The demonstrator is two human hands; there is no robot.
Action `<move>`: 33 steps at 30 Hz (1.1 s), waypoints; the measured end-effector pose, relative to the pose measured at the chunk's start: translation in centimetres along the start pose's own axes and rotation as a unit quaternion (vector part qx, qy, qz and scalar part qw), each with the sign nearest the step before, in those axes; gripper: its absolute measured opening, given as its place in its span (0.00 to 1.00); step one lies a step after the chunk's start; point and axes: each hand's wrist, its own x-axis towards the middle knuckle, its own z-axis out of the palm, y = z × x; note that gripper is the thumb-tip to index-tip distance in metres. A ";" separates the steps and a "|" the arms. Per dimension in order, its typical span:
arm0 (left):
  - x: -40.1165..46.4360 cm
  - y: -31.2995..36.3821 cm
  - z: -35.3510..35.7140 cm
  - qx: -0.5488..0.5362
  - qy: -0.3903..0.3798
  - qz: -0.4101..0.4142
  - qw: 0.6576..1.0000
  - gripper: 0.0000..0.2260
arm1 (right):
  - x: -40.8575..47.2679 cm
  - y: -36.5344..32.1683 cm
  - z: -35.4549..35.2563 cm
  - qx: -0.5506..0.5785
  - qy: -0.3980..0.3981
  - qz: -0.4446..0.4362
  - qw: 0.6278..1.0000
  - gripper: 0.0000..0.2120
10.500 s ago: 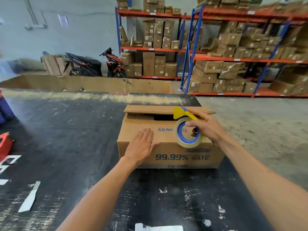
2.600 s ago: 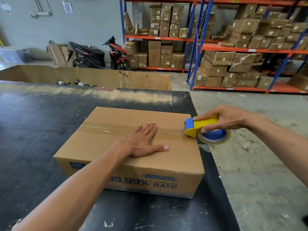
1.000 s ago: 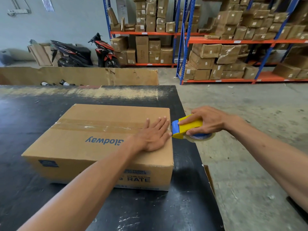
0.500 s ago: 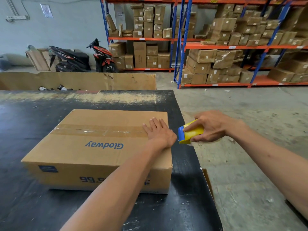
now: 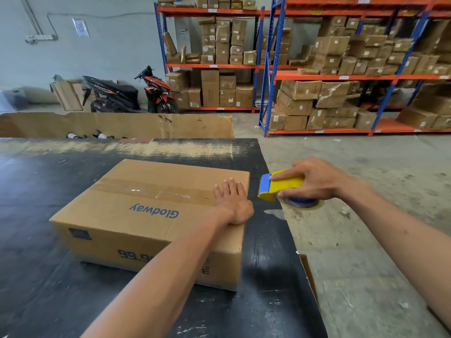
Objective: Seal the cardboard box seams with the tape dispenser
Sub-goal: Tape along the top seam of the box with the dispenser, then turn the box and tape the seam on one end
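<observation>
A brown cardboard box (image 5: 136, 215) with blue "Glodway" print lies closed on the black table (image 5: 44, 181). A strip of clear tape (image 5: 146, 191) runs along its top seam to the right edge. My left hand (image 5: 233, 200) lies flat, fingers together, on the box's right end, over the end of the tape. My right hand (image 5: 314, 180) grips the yellow and blue tape dispenser (image 5: 278, 185) just right of the box, a short gap away, held above the table's right edge. The tape roll (image 5: 301, 202) shows below my palm.
The table's right edge (image 5: 285, 215) runs close beside the box, with concrete floor (image 5: 366, 240) beyond. A large open cardboard bin (image 5: 122, 124) stands behind the table. Orange and blue racks (image 5: 317, 76) full of cartons and a parked scooter (image 5: 127, 93) are farther back.
My right hand has pulled the dispenser slightly away to the right of the box's edge. My left hand still presses the right end of the taped seam.
</observation>
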 end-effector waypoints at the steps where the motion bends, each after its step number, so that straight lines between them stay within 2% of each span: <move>1: -0.2 -0.8 0.1 0.008 0.002 0.018 1.000 0.30 | -0.1 0.0 0.0 0.026 0.002 0.006 1.000 0.23; 5: -2.3 -4.7 -0.3 0.041 -0.004 0.123 0.992 0.29 | -0.4 -0.7 0.4 0.195 0.013 0.038 0.980 0.22; 9: -5.0 -9.1 -1.4 -0.002 -0.035 0.219 0.975 0.31 | -0.4 -2.6 1.4 0.342 0.004 0.045 0.939 0.20; 11: -6.4 -11.2 -2.2 -0.029 -0.060 0.232 0.970 0.32 | -0.3 -4.0 1.9 0.385 0.008 0.043 0.922 0.20; 14: -9.1 -14.0 -3.7 -0.075 -0.091 0.211 0.970 0.34 | 0.1 -6.7 2.0 0.429 0.012 0.033 0.903 0.17; 16: -11.1 -15.1 -3.5 -0.092 -0.075 0.191 0.974 0.34 | 0.4 -8.7 2.0 0.449 0.014 0.029 0.893 0.18; 19: -13.3 -15.8 -0.5 0.017 0.021 0.089 0.996 0.38 | 0.8 -12.1 1.8 0.466 0.020 0.026 0.884 0.17; 21: -14.2 -16.1 1.2 0.062 0.057 0.030 0.996 0.40 | 1.2 -14.7 1.7 0.465 0.031 0.023 0.884 0.17; 27: -15.0 -18.4 0.9 0.096 0.055 0.109 0.988 0.37 | 1.4 -20.2 1.9 0.441 0.056 0.042 0.895 0.17; 33: -15.8 -21.3 0.0 0.050 0.019 0.221 0.974 0.35 | -0.2 -22.8 2.7 0.430 0.070 0.069 0.898 0.22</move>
